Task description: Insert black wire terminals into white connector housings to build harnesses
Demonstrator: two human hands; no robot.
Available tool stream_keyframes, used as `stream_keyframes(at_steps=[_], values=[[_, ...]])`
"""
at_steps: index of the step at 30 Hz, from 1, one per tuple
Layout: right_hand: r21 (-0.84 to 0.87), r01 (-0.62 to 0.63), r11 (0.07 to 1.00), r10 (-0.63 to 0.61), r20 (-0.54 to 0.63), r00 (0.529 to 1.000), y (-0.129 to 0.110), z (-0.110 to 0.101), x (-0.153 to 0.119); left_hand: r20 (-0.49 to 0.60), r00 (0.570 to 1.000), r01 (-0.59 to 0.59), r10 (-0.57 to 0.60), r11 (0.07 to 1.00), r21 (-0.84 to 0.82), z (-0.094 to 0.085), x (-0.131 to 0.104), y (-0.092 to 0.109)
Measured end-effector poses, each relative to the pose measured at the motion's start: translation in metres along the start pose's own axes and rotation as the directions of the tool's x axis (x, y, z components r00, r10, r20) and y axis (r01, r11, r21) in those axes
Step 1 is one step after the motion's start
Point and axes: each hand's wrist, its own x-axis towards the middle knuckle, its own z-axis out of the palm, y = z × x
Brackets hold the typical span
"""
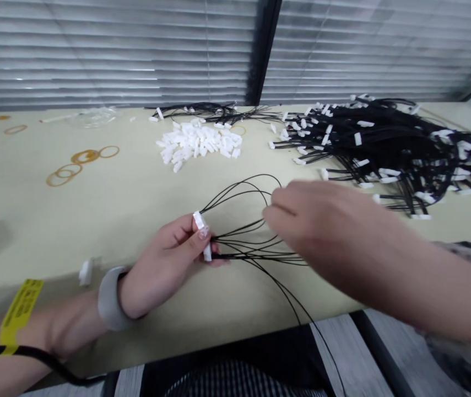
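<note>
White connector (199, 220) sits pinched in our left hand (177, 251) over the table (128, 209); our right hand (301, 215) grasps thin black wires (239, 242). One yellow tag (21, 311) bears unreadable print.

The scene is viewed from head height, forward and down over the table (119, 220), toward the far blinds (115, 52).

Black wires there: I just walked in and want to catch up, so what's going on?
The left hand grips a white connector with black wires running from it. The right hand, blurred, is at the wires; its grip is unclear. Beyond lie a white pile and a black cable heap.
</note>
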Motion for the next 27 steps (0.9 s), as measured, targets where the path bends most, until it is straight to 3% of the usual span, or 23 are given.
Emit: stream_keyframes(at_steps=[2, 4, 5, 7, 8, 10, 12, 14, 16, 19, 22, 27], values=[[-0.225, -0.097, 0.970, 0.067, -0.136, 0.988, 0.010, -0.007, -0.007, -0.021, 1.000, 0.017, -0.018, 0.999, -0.034, 0.000, 0.000, 0.000], [-0.258, -0.224, 0.940, 0.151, -0.275, 0.950, 0.020, -0.011, -0.011, -0.035, 0.999, 0.032, -0.034, 0.998, -0.049, 0.001, 0.000, 0.001], [-0.165, -0.275, 0.947, 0.209, -0.332, 0.920, 0.024, -0.013, -0.011, -0.039, 0.999, 0.036, -0.038, 0.998, -0.052, 0.002, 0.000, 0.001], [0.235, -0.303, 0.923, 0.378, -0.412, 0.829, 0.028, -0.017, -0.006, -0.040, 0.999, 0.032, -0.034, 0.998, -0.045, 0.003, 0.000, 0.002], [0.478, -0.243, 0.844, 0.460, -0.410, 0.788, 0.028, -0.019, -0.001, -0.039, 0.999, 0.028, -0.030, 0.999, -0.037, 0.003, 0.000, 0.003], [0.826, -0.027, 0.563, 0.556, -0.354, 0.752, 0.026, -0.024, 0.011, -0.034, 0.999, 0.020, -0.021, 1.000, -0.020, 0.004, 0.000, 0.003], [0.938, 0.102, 0.333, 0.618, -0.298, 0.728, 0.022, -0.026, 0.023, -0.033, 0.999, 0.016, -0.016, 1.000, -0.015, 0.004, 0.000, 0.003], [0.962, 0.091, 0.256, 0.638, -0.239, 0.732, 0.017, -0.025, 0.030, -0.030, 0.999, 0.011, -0.012, 1.000, -0.021, 0.004, 0.000, 0.002], [0.945, 0.027, 0.326, 0.570, -0.219, 0.792, 0.011, -0.017, 0.033, -0.019, 1.000, 0.011, -0.012, 1.000, -0.021, 0.003, 0.000, 0.002], [0.810, -0.049, 0.585, 0.379, -0.220, 0.899, 0.002, 0.001, 0.033, -0.008, 1.000, 0.009, -0.009, 1.000, 0.011, 0.002, 0.000, 0.002], [0.660, -0.104, 0.744, 0.315, -0.209, 0.926, -0.002, 0.016, 0.034, -0.017, 1.000, 0.014, -0.014, 1.000, 0.009, 0.003, -0.001, 0.004], [0.567, -0.155, 0.809, 0.307, -0.183, 0.934, 0.000, 0.022, 0.034, -0.020, 0.999, 0.037, -0.038, 0.999, -0.020, 0.004, 0.000, 0.007]])
